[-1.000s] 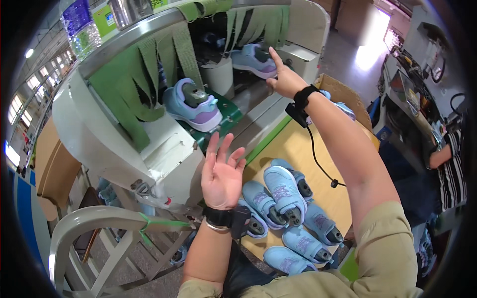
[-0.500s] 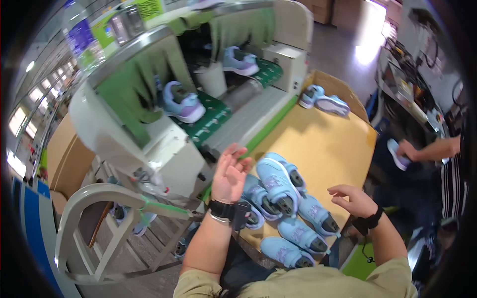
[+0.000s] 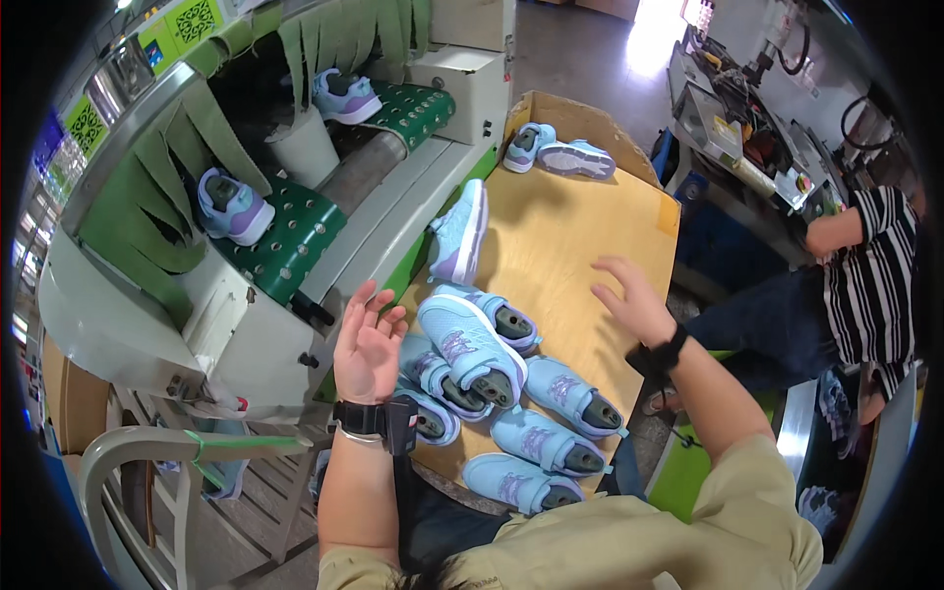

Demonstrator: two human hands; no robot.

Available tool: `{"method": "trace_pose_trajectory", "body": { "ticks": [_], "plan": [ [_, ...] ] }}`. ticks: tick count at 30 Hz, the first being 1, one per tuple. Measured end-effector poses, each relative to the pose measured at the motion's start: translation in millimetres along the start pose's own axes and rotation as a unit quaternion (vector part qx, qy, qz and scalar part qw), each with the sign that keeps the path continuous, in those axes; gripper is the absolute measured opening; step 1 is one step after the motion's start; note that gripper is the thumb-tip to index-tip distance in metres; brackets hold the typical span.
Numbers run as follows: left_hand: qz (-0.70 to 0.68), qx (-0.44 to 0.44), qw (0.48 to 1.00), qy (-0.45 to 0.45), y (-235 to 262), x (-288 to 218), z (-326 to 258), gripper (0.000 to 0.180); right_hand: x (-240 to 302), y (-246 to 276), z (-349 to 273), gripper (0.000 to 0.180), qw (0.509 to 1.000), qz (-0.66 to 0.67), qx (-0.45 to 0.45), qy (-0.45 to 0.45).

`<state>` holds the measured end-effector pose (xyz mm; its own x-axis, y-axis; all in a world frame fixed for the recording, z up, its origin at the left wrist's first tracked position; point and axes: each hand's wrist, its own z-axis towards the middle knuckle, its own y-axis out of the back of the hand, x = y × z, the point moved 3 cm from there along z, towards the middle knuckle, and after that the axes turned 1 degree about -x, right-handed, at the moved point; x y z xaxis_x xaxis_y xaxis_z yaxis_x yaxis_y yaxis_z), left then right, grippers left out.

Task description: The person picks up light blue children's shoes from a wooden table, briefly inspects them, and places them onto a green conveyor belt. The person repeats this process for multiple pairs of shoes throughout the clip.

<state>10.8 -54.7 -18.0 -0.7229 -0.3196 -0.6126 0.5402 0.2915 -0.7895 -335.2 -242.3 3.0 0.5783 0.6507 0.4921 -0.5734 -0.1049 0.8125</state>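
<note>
My left hand [image 3: 368, 346] is raised palm up beside the conveyor's edge, fingers apart and nothing in it. Over the right part of the wooden tabletop [image 3: 580, 231] hangs my right hand [image 3: 637, 303], also empty with spread fingers. Between and below them lies a group of light blue and purple sneakers, a top one [image 3: 470, 339] resting across others. A single sneaker [image 3: 459, 236] is tipped up on edge at the tabletop's left side, beyond my left hand; I cannot tell whether it leans on the conveyor's edge. Dark inserts show in the shoes' openings.
At left, a machine with green strip curtains [image 3: 147, 216] has sneakers [image 3: 236, 206] on its green perforated belts [image 3: 285, 236]. Two sneakers [image 3: 570, 157] lie at the tabletop's far end by a cardboard edge. A co-worker in a striped shirt [image 3: 870, 285] stands right. A metal frame [image 3: 108, 452] is lower left.
A tipped-up sneaker now shows at the tabletop's left edge, where none stood before. The view has swung right. Both my hands stay empty. The co-worker's hand no longer shows a shoe.
</note>
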Motion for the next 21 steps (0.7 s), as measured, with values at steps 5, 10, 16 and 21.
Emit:
{"method": "trace_pose_trajectory", "body": {
  "ticks": [5,10,16,21],
  "plan": [
    [-0.015,-0.002,1.000,-0.003,4,-7,0,0.044,45,-74,110,0.070,0.963,0.132,0.156,-0.175],
    [-0.020,-0.001,1.000,0.015,-2,-4,6,0.044,57,-160,146,0.107,0.985,0.011,0.095,-0.144],
    [-0.030,-0.010,0.999,0.016,12,-15,-3,0.044,13,-124,148,0.087,0.924,-0.145,0.353,-0.025],
    [-0.048,-0.011,0.999,0.016,12,-17,-8,0.047,-10,-71,141,0.096,0.906,-0.200,0.366,-0.072]
  ]
}}
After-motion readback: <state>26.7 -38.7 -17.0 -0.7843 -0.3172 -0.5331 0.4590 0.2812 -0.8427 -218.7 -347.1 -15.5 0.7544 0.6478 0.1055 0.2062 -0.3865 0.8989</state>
